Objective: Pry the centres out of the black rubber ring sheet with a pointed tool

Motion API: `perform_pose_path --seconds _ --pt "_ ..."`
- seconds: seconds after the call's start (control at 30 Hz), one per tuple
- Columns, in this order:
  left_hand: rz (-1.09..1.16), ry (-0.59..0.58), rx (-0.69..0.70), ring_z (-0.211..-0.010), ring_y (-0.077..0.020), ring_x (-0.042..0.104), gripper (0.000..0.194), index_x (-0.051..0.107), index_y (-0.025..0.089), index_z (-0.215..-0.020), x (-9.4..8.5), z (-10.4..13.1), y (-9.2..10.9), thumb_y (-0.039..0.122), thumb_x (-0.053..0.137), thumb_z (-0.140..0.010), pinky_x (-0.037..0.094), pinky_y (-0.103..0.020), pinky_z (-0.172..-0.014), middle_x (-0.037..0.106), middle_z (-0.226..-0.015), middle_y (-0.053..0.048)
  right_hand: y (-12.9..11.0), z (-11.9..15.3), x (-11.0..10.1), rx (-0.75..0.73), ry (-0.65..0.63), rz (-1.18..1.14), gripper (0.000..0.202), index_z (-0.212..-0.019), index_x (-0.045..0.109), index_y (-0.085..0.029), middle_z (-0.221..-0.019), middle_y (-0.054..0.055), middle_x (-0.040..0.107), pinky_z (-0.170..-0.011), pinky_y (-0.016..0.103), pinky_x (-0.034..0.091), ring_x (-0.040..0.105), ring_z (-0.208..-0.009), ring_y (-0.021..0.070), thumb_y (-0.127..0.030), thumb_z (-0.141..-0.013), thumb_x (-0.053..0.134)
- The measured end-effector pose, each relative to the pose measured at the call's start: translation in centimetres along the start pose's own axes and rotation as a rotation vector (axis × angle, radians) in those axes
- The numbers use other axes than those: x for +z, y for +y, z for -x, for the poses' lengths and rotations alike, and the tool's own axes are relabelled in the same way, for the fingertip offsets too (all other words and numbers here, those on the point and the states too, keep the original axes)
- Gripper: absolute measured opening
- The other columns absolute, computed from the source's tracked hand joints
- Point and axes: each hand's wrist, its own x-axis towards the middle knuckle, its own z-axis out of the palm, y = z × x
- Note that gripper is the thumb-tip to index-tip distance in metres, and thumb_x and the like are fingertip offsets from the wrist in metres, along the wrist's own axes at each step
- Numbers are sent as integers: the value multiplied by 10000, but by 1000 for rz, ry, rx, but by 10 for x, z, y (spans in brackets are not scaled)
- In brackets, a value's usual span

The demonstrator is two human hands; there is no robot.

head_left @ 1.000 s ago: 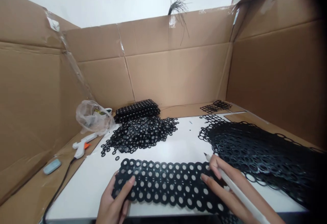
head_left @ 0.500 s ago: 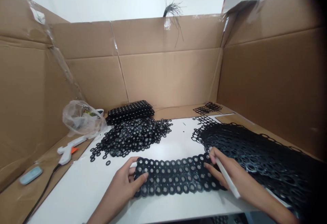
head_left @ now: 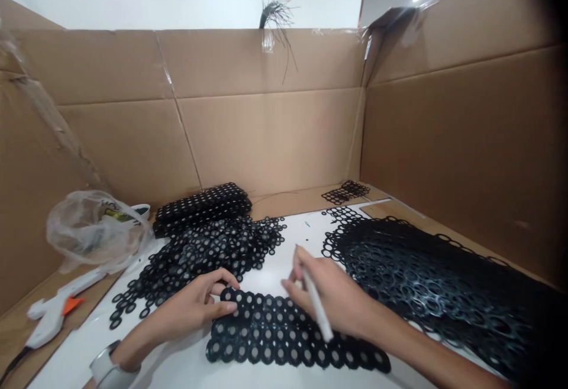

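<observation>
A black strip of joined rings with pale round centres (head_left: 267, 336) lies across the white table in front of me. My left hand (head_left: 199, 300) pinches its upper left corner between thumb and fingers. Above the strip's middle, my right hand (head_left: 326, 288) grips a slim white pen-like stick (head_left: 317, 306), slanted across the palm with its narrow end upward by the fingertips. Those fingertips are over the strip's far edge; whether they touch it I cannot tell. My right hand and wrist cover part of the strip's right half.
Loose black rings (head_left: 199, 253) are heaped at left, before a folded black ringed stack (head_left: 202, 206). Black ring netting (head_left: 421, 276) fills the right side. A white glue gun (head_left: 53, 312), plastic bag (head_left: 93, 229) and cup (head_left: 142, 211) are at left. Cardboard walls (head_left: 270, 140) surround the table.
My right hand has left the strip's right end and moved left over its middle, still with the white stick. The strip lies lower in view, and the scene has shifted left.
</observation>
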Motion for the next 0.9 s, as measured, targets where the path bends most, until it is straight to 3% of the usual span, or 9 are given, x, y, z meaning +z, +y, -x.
perform_pose_path --seconds 0.1,0.27,0.43,0.53,0.77,0.9 --pt "73 -2 46 -652 -121 529 415 629 201 -1037 -4 -15 -7 516 837 -864 366 -200 -619 611 -746 53 -8 -32 31 -142 -74 -50 223 -966 525 -238 -915 25 715 -650 278 372 627 -769 198 -268 -886 732" --pt "-193 300 152 -598 -118 425 314 798 189 -1003 2 -18 -26 488 793 -906 314 -229 -575 610 -714 24 7 -63 63 -80 -318 -236 350 -979 465 -255 -749 -73 543 -573 236 324 492 -638 143 -265 -837 785" --pt "-311 522 178 -590 -117 478 335 801 249 -1146 14 -14 -43 499 779 -925 411 -238 -587 723 -955 -21 19 -56 74 -89 -255 -328 252 -981 432 -258 -866 -45 593 -655 252 353 493 -717 146 -184 -905 660" --pt "-338 611 115 -570 -127 474 368 793 248 -1104 18 -13 -54 540 825 -883 419 -234 -556 709 -868 -8 18 -51 74 -78 -244 -335 222 -988 412 -262 -937 -23 612 -677 271 359 518 -751 156 -210 -949 624" --pt "-202 579 89 -546 -131 439 379 875 277 -1110 22 -11 -53 560 838 -862 363 -233 -510 574 -656 20 14 -43 77 -93 -276 -343 175 -988 358 -276 -818 -49 535 -629 276 334 446 -667 147 -213 -1038 513" --pt "-134 456 66 -606 -121 487 354 875 283 -1131 21 -5 -37 548 790 -912 384 -230 -550 694 -870 -25 20 -38 85 -184 -235 -342 246 -982 366 -277 -943 -36 564 -680 272 364 495 -737 144 -136 -977 566"
